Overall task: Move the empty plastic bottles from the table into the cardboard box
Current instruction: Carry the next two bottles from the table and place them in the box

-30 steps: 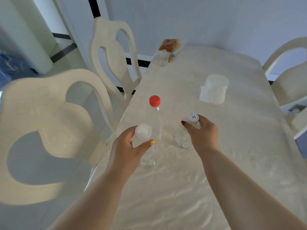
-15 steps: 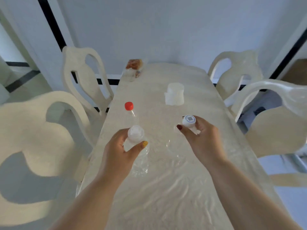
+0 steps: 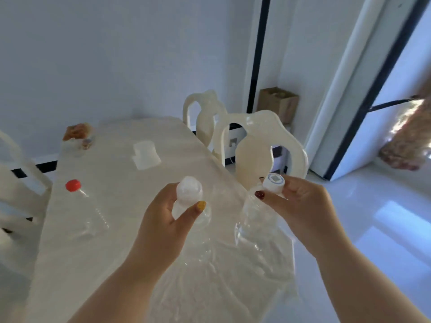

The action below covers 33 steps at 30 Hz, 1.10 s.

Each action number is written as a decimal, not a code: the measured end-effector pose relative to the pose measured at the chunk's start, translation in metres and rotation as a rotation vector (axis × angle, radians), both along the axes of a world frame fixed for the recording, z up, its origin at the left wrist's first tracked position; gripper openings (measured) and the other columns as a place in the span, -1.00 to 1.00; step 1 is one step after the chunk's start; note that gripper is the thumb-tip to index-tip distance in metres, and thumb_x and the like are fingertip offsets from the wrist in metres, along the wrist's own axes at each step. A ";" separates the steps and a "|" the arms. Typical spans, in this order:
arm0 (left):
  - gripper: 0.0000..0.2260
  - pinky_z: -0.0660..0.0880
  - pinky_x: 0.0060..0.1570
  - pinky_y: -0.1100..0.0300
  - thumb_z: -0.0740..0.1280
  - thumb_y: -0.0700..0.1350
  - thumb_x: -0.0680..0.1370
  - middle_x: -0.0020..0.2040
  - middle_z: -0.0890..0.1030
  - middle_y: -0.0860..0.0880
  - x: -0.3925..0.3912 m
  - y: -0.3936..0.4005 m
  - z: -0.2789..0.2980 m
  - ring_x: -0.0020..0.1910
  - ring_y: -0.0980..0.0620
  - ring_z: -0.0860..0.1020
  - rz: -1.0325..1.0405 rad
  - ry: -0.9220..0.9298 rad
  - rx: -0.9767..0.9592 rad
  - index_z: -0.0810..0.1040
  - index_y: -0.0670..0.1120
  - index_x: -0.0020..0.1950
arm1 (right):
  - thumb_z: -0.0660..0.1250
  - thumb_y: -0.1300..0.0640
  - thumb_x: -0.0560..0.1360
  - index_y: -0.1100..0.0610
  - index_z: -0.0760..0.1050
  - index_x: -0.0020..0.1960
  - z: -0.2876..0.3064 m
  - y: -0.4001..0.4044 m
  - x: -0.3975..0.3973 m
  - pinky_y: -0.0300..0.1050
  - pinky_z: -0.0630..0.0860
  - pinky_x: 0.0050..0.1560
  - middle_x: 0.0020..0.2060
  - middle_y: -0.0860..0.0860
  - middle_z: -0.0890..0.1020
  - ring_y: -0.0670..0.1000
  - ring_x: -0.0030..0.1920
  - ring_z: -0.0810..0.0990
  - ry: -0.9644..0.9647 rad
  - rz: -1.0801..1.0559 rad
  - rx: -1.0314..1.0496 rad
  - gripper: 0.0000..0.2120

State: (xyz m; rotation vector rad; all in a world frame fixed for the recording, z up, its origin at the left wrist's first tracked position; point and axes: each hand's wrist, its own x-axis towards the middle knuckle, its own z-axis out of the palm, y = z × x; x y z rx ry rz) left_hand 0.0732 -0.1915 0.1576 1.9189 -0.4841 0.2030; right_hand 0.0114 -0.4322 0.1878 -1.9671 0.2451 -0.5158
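clear bottle (image 3: 88,213) has a red cap (image 3: 73,185); the other two caps are white (image 3: 189,190), one with a grey square print (image 3: 273,181); cream table (image 3: 112,252); brown box (image 3: 278,104)

printed mark on bottle cap (image 3: 273,181), unreadable

- Both arms are bare, with no sleeves.
- The left hand (image 3: 163,220) has a yellow painted thumbnail.
- The right hand (image 3: 300,206) has a dark red painted thumbnail.
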 end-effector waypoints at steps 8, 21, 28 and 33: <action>-0.63 0.42 -0.01 0.48 0.29 0.25 0.47 0.02 0.67 0.13 -0.034 -0.152 0.021 0.08 0.17 0.60 -0.261 -0.059 -0.002 0.57 0.11 0.18 | 0.51 -0.12 0.32 -0.27 0.67 -0.11 0.018 -0.117 -0.090 -0.02 0.62 0.01 -0.23 -0.26 0.73 -0.21 -0.15 0.70 -0.028 -0.194 -0.070 -0.84; -0.59 0.54 -0.01 0.06 0.27 0.29 0.47 -0.05 0.65 0.00 -0.085 -0.434 0.028 -0.03 -0.01 0.61 -0.368 -0.068 0.000 0.57 0.01 0.11 | 0.52 -0.01 0.35 -0.29 0.66 -0.19 0.034 -0.373 -0.157 -0.42 0.47 -0.16 -0.23 -0.35 0.71 -0.33 -0.13 0.66 -0.082 -0.230 -0.109 -0.84; -0.58 0.46 -0.08 0.32 0.25 0.35 0.42 -0.08 0.64 0.05 -0.056 -0.542 0.032 -0.05 0.08 0.60 -0.430 -0.054 0.009 0.56 0.07 0.04 | 0.54 0.04 0.38 -0.43 0.61 -0.21 0.033 -0.477 -0.132 -0.38 0.44 -0.11 -0.24 -0.41 0.69 -0.38 -0.12 0.64 -0.081 -0.265 -0.124 -0.68; -0.67 0.43 -0.09 0.46 0.29 0.38 0.46 -0.03 0.64 0.14 0.000 -0.613 0.024 0.01 0.21 0.58 -0.451 -0.031 0.001 0.53 0.20 0.05 | 0.55 0.00 0.34 -0.28 0.66 -0.23 0.023 -0.545 -0.078 -0.30 0.45 -0.08 -0.21 -0.37 0.71 -0.35 -0.11 0.65 -0.047 -0.328 -0.097 -0.83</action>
